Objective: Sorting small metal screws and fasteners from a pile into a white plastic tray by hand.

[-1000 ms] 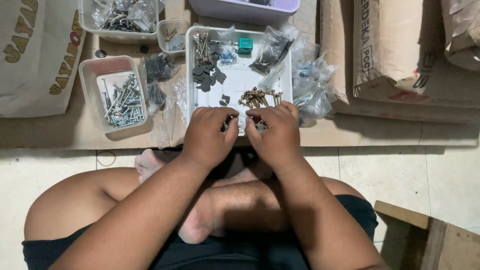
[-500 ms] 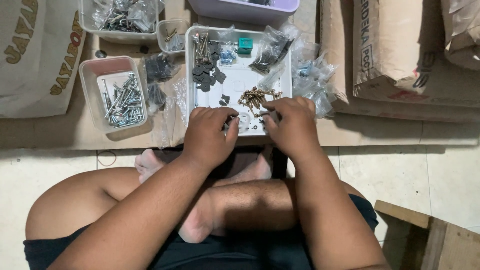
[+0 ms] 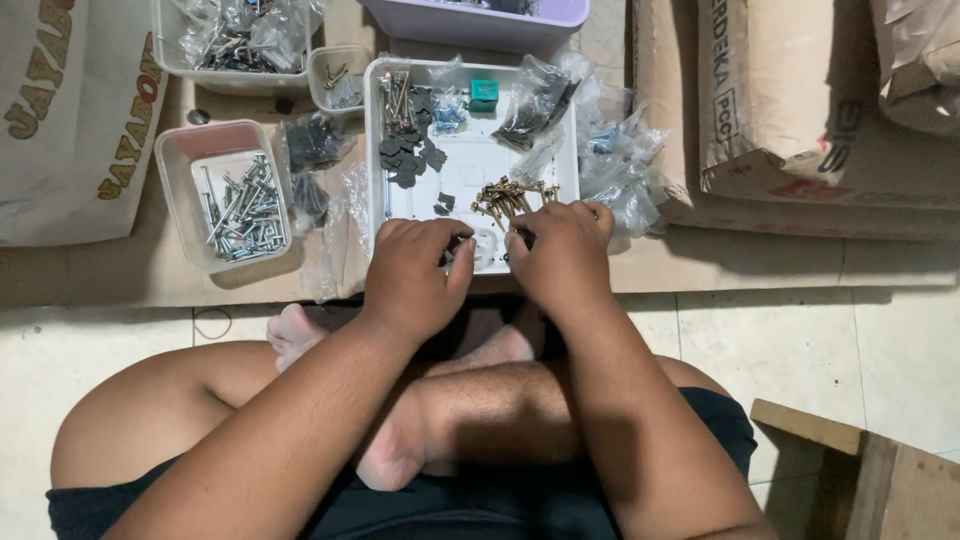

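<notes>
Both hands [image 3: 490, 265] just below brass screws [image 3: 508, 197] in white tray [image 3: 470, 160]

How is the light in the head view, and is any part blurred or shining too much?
Head view: dim, even indoor light, soft shadows under the left hand and right hand; the white tray is brightest, with small glints on the plastic bags; focus is fairly sharp, edges slightly soft.

Left hand [image 3: 415, 275] and right hand [image 3: 560, 255] side by side at near edge of white rectangular plastic tray [image 3: 375, 150], fingers curled down into it. Pile of brass-coloured screws [image 3: 508, 196] just beyond right hand. Dark flat metal pieces [image 3: 408, 152] farther back. Pink-rimmed tub of silver bolts [image 3: 178, 150] left, apart.
</notes>
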